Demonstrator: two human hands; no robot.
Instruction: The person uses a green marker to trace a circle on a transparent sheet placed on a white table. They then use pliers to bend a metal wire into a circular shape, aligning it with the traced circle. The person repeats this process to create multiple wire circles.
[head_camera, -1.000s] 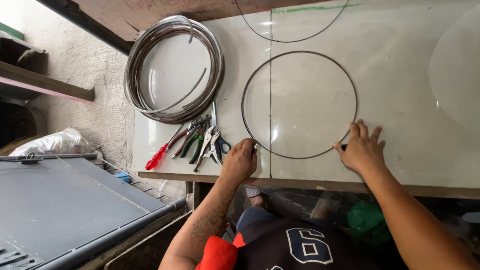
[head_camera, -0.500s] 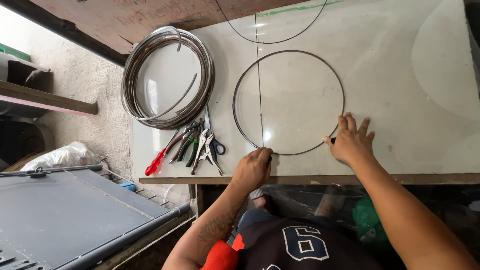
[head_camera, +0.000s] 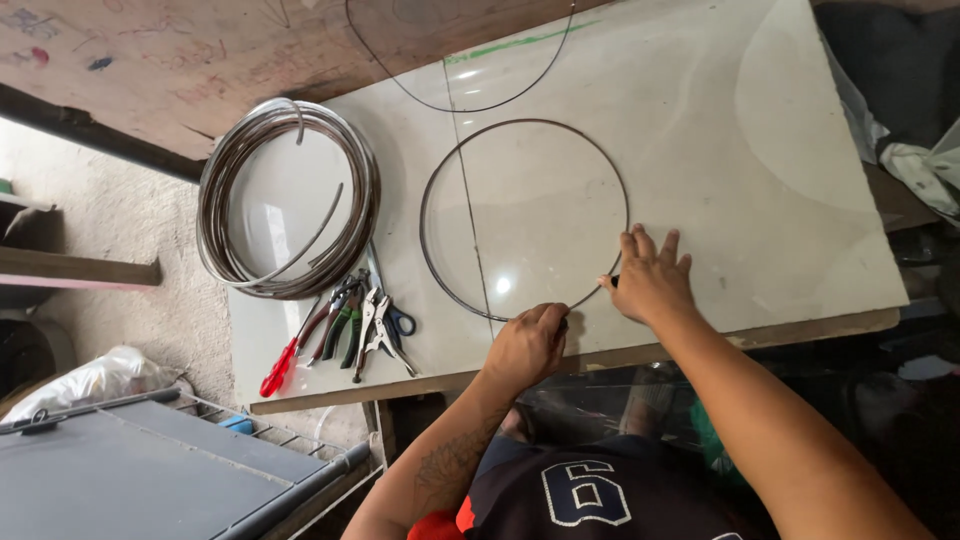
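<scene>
at the near edge of the pale glossy tabletop (head_camera: 760, 200) the left hand (head_camera: 527, 345) was seen curled into a loose fist, its fingertips pinched on the lower arc of a thin dark wire ring (head_camera: 432, 180). just to its right the right hand (head_camera: 652, 282) was laid palm down with the fingers spread, pressed flat on the lower right part of the same ring where the wire passed beneath it; whether anything was gripped under that palm could not be told. the ring itself was laid flat on the tabletop, roughly in the middle, its near arc close to the front edge.

to the left of the left hand, a cluster of hand tools (head_camera: 345, 325) was lain near the front left corner: pliers with red, green and blue handles, fanned side by side. further back on the left, a thick coil of grey wire (head_camera: 225, 200) was rested partly over the table's left edge, one loose end curved across its middle. at the far edge, a second, looser loop of thin wire (head_camera: 440, 103) was draped over the back of the tabletop onto a reddish wooden board (head_camera: 180, 60) beyond.
</scene>
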